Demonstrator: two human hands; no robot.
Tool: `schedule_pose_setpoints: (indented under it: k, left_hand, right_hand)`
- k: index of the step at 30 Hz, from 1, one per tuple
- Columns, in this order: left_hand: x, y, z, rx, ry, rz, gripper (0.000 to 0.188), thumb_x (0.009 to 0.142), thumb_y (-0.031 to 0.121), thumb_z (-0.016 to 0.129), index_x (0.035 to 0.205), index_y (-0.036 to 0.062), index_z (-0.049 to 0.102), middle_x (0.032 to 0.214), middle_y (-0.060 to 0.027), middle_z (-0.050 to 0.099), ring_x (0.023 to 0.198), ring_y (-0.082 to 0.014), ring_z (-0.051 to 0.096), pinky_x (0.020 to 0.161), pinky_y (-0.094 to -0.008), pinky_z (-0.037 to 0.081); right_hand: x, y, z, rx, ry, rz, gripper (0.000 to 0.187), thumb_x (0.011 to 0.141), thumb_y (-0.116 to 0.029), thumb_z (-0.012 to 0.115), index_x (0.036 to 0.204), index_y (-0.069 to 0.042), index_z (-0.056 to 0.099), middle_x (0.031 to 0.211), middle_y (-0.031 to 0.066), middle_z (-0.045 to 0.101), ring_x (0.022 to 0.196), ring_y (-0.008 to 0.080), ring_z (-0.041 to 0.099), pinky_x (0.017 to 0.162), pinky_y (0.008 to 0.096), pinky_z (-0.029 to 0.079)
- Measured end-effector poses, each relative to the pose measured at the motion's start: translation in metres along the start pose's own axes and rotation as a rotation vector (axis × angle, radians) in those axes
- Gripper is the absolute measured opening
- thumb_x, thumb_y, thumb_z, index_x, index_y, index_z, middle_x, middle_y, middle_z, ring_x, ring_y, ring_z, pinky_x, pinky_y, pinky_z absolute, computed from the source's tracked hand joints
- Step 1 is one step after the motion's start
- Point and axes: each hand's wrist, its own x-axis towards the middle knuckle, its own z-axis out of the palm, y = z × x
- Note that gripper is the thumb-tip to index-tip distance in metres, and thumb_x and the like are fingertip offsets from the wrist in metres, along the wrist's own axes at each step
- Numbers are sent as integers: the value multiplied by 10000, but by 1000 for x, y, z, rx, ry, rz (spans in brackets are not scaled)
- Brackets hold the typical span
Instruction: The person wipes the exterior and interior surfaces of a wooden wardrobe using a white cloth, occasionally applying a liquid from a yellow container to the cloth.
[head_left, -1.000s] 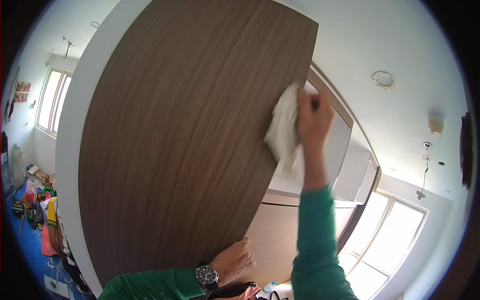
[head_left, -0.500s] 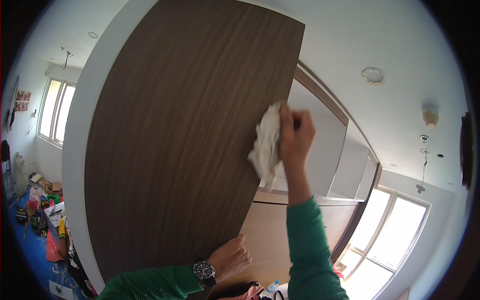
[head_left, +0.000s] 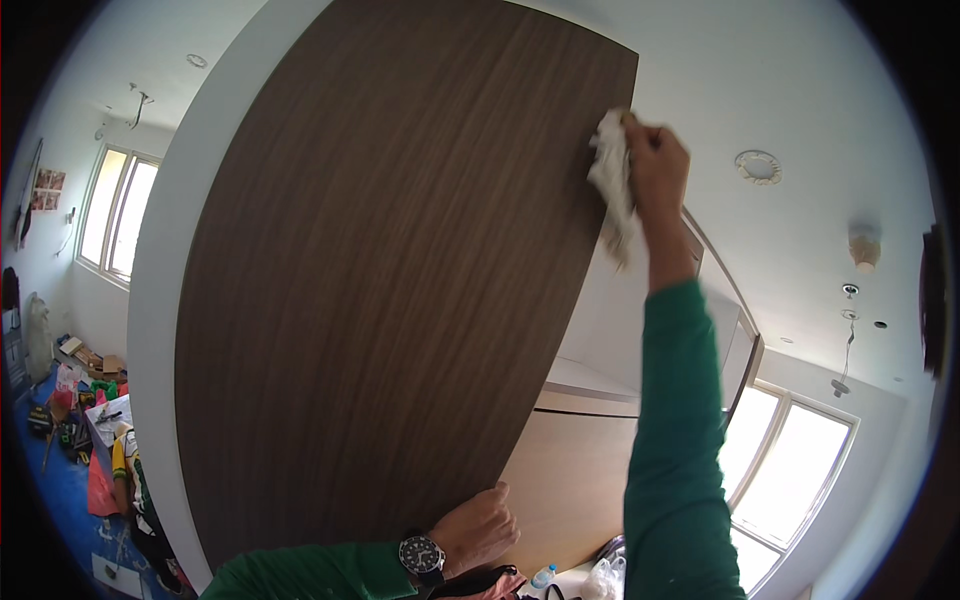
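A dark brown wood-grain cabinet door (head_left: 400,270) fills the middle of the view, swung open. At its upper right edge my right hand (head_left: 658,175) is closed on a crumpled white cloth (head_left: 612,170), which lies against the door's edge and hangs down past it. Low down, my left hand (head_left: 478,530) has its fingers curled at the door's lower right edge, with the thumb side against that edge. A watch sits on the left wrist.
Behind the door are the white shelves of the cabinet (head_left: 600,345) and a light wood panel (head_left: 560,455). Below stand a water bottle (head_left: 544,575) and a plastic bag (head_left: 603,580). At far left, another person (head_left: 130,490) is beside clutter on a blue floor.
My right hand has moved up and to the right with the cloth, along the door's edge toward its top corner. The left hand stays at the door's lower edge.
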Motion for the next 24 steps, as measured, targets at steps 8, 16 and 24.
schedule_pose_setpoints:
  k: [8, 16, 24]
  left_hand:
    - [-4, 6, 5, -10, 35, -40, 339, 827, 202, 657, 506, 172, 551, 457, 44, 480, 480, -121, 469, 767, -307, 397]
    - [-1, 4, 8, -14, 3, -63, 282, 844, 210, 651, 563, 187, 641, 525, 36, 574, 553, -126, 552, 824, -312, 411]
    - [9, -2, 11, -30, -48, -22, 273, 820, 197, 648, 548, 174, 638, 518, 35, 587, 544, -142, 588, 787, -328, 420]
  right_hand:
    - [215, 44, 40, -525, -151, -68, 541, 892, -547, 692, 1067, -44, 788, 1111, 168, 758, 1091, 330, 702, 974, 420, 523]
    - [131, 28, 39, 100, -27, 136, 453, 893, -416, 704, 1034, 9, 777, 1000, 161, 763, 976, 300, 721, 906, 392, 542]
    - [-102, -6, -15, 5, 20, -61, 438, 938, -334, 729, 757, 49, 617, 677, 112, 611, 648, 170, 526, 638, 354, 464]
